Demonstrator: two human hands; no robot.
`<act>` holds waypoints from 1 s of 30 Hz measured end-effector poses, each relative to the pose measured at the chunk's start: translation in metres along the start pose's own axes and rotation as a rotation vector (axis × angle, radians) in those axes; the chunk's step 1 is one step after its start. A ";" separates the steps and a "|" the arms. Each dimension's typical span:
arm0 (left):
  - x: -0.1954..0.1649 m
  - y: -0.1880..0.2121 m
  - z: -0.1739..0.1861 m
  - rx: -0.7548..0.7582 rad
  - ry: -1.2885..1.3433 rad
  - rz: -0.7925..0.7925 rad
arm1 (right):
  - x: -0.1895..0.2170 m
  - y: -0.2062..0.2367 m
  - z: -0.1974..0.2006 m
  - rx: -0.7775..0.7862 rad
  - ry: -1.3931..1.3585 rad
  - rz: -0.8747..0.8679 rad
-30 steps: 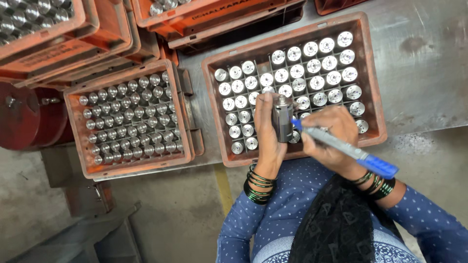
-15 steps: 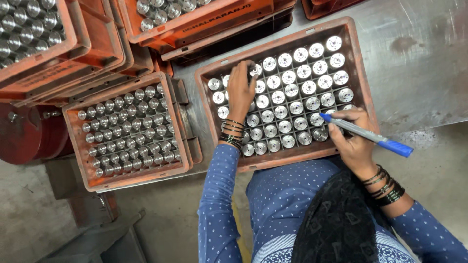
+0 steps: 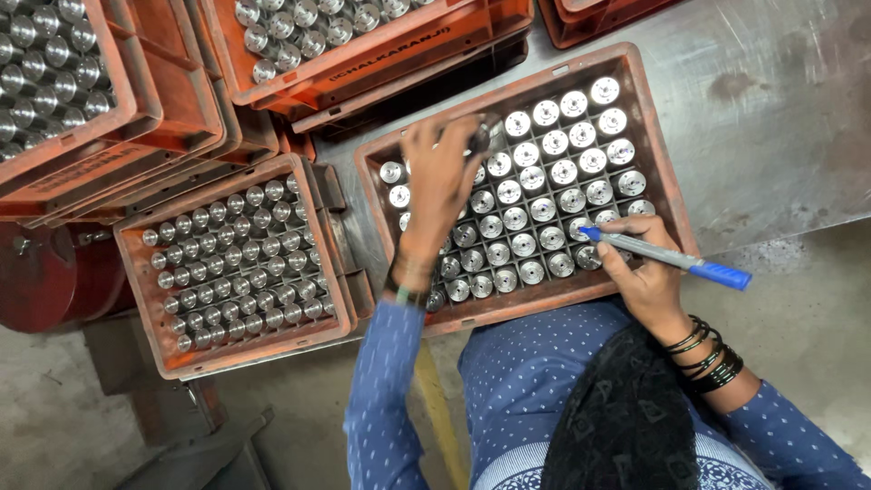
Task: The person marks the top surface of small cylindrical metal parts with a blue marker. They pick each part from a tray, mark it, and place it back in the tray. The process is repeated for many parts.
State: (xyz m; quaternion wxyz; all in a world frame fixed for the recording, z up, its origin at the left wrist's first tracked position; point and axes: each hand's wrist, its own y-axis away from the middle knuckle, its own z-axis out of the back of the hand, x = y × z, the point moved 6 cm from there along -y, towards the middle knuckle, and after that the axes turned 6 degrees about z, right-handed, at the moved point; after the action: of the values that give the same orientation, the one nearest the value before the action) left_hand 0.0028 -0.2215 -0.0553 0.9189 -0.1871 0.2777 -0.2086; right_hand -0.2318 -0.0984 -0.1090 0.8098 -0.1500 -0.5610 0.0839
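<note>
An orange plastic crate (image 3: pixel 679 186) lies in front of me, filled with rows of upright shiny metal cylinders (image 3: pixel 546 192). My left hand (image 3: pixel 440 181) reaches over the crate's far left corner, with its fingertips closed around one metal cylinder (image 3: pixel 478 139) that is darker than the others. My right hand (image 3: pixel 646 272) rests at the crate's near right corner. It holds a blue marker pen (image 3: pixel 671 259), whose tip lies over a cylinder in the right-hand rows. Bangles ring both wrists.
A second orange crate of metal cylinders (image 3: pixel 236 263) stands to the left. More filled crates are stacked at the far left (image 3: pixel 63 82) and at the top (image 3: pixel 363 41). A red round drum (image 3: pixel 36 281) sits at the left edge. The steel tabletop (image 3: pixel 780 118) extends to the right.
A second ago my left hand held a cylinder upright at the crate's middle with the marker against it. It has since carried it to the far left corner; the right hand stayed at the near right.
</note>
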 end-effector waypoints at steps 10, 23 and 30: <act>-0.030 0.113 -0.060 0.054 1.873 1.059 | 0.022 0.017 -0.012 0.026 -0.081 0.055; -0.019 0.143 -0.081 -0.193 1.740 1.068 | 0.060 0.005 -0.057 0.108 0.096 0.438; -0.014 0.133 -0.079 -0.143 1.637 1.069 | 0.050 0.005 -0.056 0.091 0.099 0.476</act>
State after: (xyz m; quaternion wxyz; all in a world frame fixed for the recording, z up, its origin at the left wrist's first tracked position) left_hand -0.0173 -0.1205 -0.1711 0.4023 0.1107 0.8893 0.1871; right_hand -0.1615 -0.0873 -0.0851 0.7997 -0.2454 -0.4650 0.2898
